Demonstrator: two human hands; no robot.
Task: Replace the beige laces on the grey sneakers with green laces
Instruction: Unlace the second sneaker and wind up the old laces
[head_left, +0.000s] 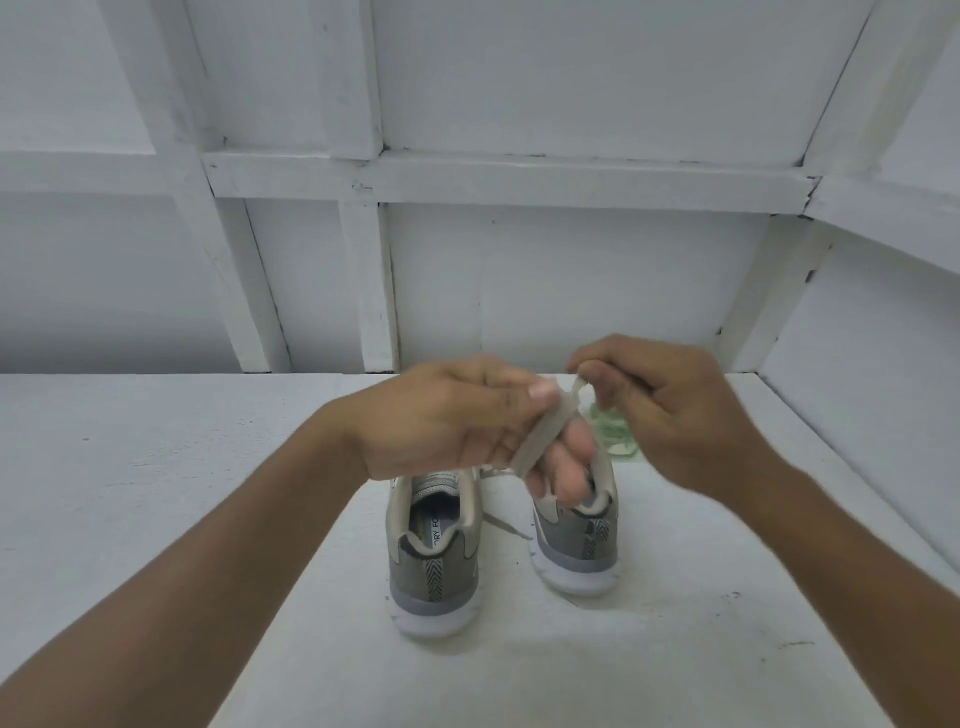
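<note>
a: nearest us, the bare left forearm (197, 582) and the bare right forearm (852, 561) enter from the lower corners and converge above the painted white tabletop (156, 467).

b: and the hands themselves?

a: the left hand (452, 421) is curled, its thumb pressing down on a flat beige fabric lace (543, 436), which lies as a band across its fingers. the right hand (675, 410) pinches the upper end of that same lace between thumb and forefinger, just beside the left thumb. we read both hands as grasping the lace.

b: where do we find the shoes?

a: below the hands, on the tabletop, stand two grey mesh sneakers with white soles, upright, heels toward us, side by side and slightly apart. the left sneaker (434, 566) shows its open collar and printed insole. the right sneaker (576, 551) is partly hidden by the left hand's fingers. a loose run of beige lace lies on the tabletop between the two. we cannot tell which shoe it belongs to.

b: and the replacement laces?

a: a loose heap of pale green laces (618, 441) lies on the tabletop beyond the right sneaker, partly hidden behind the right hand.

b: the background?

a: a white wall of panels and battens (519, 104) rises behind the tabletop.
</note>
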